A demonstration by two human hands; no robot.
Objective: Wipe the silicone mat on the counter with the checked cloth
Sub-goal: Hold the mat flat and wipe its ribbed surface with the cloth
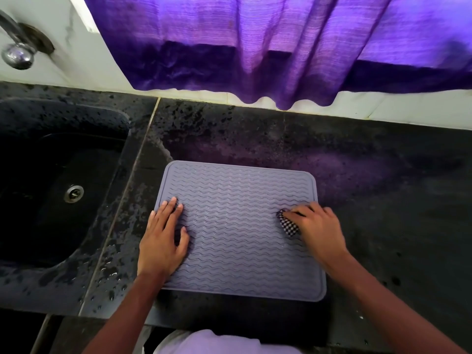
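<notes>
Closest in, a pale garment [219, 343] shows at the bottom edge between the person's two arms. Above, a purple curtain [255, 47] hangs across the far wall, its hem just over the back of the dark speckled table [383, 200], which is wet with droplets on its left part. A black sink [38, 226] is sunk into the table's left side. The grey silicone mat [242, 226], ribbed with wavy lines, lies flat on the table just right of the sink, near the front edge. The left hand [163, 236] rests palm down on the mat's left margin, fingers straight and spread. The right hand [316, 226] sits at the mat's right edge, fingers curled round the bunched checked cloth [288, 223], which touches the mat. A chrome tap [18, 54] juts from the wall at top left, and a metal drain [74, 193] sits in the sink floor.
</notes>
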